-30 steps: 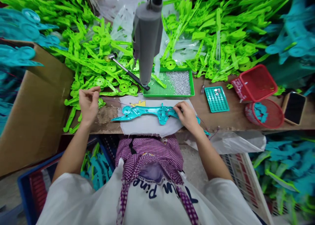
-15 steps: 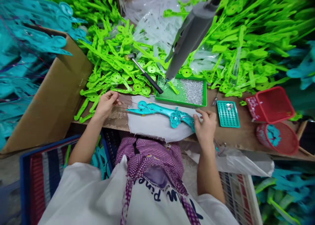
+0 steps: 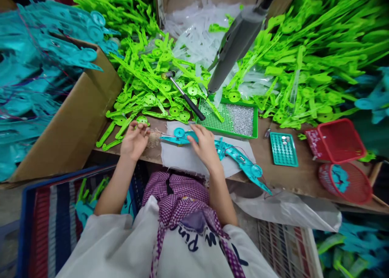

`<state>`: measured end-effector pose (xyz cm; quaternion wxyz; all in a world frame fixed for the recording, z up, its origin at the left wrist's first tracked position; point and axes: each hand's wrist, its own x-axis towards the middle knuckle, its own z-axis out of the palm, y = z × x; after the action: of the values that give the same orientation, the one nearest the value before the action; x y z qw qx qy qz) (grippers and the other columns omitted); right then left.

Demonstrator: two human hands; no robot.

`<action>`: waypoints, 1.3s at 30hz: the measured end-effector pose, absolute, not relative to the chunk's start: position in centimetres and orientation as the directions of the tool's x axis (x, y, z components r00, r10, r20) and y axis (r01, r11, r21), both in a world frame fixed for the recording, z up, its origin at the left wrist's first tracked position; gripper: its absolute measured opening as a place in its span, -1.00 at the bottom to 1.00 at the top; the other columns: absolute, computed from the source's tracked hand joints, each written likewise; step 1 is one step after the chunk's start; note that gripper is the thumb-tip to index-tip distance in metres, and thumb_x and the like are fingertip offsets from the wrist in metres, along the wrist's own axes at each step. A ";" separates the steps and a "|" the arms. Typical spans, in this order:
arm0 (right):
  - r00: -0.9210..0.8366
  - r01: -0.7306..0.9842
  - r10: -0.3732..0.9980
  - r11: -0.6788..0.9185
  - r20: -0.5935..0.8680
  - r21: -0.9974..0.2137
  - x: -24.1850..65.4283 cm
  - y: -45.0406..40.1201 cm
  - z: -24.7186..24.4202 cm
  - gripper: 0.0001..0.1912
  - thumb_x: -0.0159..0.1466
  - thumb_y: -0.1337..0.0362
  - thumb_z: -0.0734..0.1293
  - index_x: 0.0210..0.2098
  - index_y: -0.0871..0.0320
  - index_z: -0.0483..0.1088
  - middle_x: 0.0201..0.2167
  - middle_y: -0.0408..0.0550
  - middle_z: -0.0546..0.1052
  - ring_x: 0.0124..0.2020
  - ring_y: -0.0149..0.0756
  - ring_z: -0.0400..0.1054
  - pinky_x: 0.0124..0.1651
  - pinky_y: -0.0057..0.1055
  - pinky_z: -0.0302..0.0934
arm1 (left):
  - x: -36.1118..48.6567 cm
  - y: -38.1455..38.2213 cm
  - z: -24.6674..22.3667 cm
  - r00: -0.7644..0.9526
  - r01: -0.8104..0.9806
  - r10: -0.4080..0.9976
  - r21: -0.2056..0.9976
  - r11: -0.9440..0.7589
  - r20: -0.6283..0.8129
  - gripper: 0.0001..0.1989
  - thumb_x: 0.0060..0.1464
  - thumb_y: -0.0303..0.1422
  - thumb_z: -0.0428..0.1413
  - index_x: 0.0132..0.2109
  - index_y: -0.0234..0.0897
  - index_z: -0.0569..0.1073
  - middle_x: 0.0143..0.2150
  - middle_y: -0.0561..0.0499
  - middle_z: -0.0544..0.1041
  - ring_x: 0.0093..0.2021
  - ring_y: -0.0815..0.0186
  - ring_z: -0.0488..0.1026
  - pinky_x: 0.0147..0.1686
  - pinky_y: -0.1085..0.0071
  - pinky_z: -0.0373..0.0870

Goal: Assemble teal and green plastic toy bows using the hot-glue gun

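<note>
Your right hand (image 3: 206, 147) lies across the middle of the turquoise frame (image 3: 244, 162), fingers extended and thumb apart, not closed around it; whether the fingertips press on it is unclear. Your left hand (image 3: 133, 142) is raised beside the frame's left tip, fingers loosely curled, near thin wires (image 3: 155, 132). You can't tell from here whether it pinches one.

The frame lies on the white cloth (image 3: 172, 154) on the worktop (image 3: 300, 180), its right end reaching past the cloth and over the front edge. Beyond it are the green tray (image 3: 255, 126) of small metal bits, and the hammer (image 3: 188, 99), its handle at the tray's left side.

The frame looks like light, fairly stiff plastic, smooth enough to slide with the cloth. Its narrow tips look weakest, so take it by the broad middle, clear of the wires, which look soft and easily snagged or pulled loose.
</note>
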<state>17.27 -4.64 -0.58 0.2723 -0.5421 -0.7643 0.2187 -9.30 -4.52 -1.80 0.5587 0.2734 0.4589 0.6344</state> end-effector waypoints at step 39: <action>-0.427 0.856 0.841 0.494 0.332 -0.150 17.9 -9.4 -5.6 -0.51 0.44 0.22 0.21 0.31 0.25 0.25 0.20 0.24 0.48 0.25 -0.07 0.32 0.25 -0.12 0.03 | -14.2 -13.4 -0.4 -0.359 0.817 0.903 0.548 0.181 0.237 -0.79 0.27 -0.28 0.04 -0.11 -0.23 0.54 -0.13 -0.08 0.53 -0.14 0.18 0.49 -0.03 0.26 0.42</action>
<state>17.94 -9.38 -5.60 0.1844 -0.5025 -0.8444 -0.0207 -14.17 -13.41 -0.43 0.0702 0.5619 0.7652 0.3063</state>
